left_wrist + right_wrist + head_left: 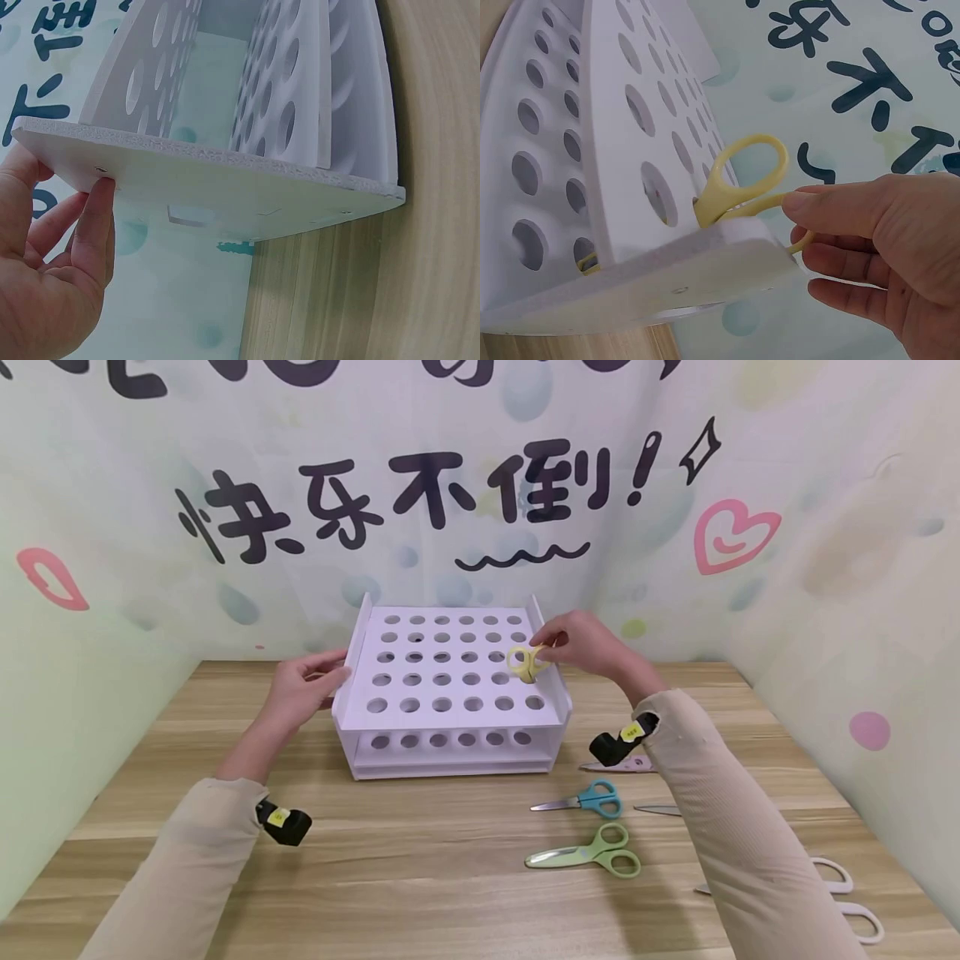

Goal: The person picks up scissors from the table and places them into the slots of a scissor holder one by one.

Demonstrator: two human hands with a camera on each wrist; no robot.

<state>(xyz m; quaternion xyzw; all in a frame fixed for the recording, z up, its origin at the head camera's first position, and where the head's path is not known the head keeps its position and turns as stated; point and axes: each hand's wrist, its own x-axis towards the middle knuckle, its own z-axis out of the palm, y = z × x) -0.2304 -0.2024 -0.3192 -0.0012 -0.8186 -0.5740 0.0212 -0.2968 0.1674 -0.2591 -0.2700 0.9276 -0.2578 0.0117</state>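
A white rack point(442, 727) with rows of round holes stands on the table. My right hand point(583, 643) pinches one handle loop of small yellow scissors point(527, 663) at the rack's right side. In the right wrist view the yellow scissors point(727, 191) stand handles-up in a hole near the side panel; a bit of yellow shows below, and the blades are mostly hidden. My left hand point(303, 685) holds the rack's left side panel. The left wrist view shows its thumb and fingers at the corner of that panel point(202, 176).
Blue scissors point(596, 798) and green scissors point(600, 852) lie right of centre on the wooden table point(375, 877). Pink-handled scissors point(637, 764) and white-handled scissors point(862, 920) are partly covered by the right sleeve. A printed cloth point(300, 593) hangs behind the rack.
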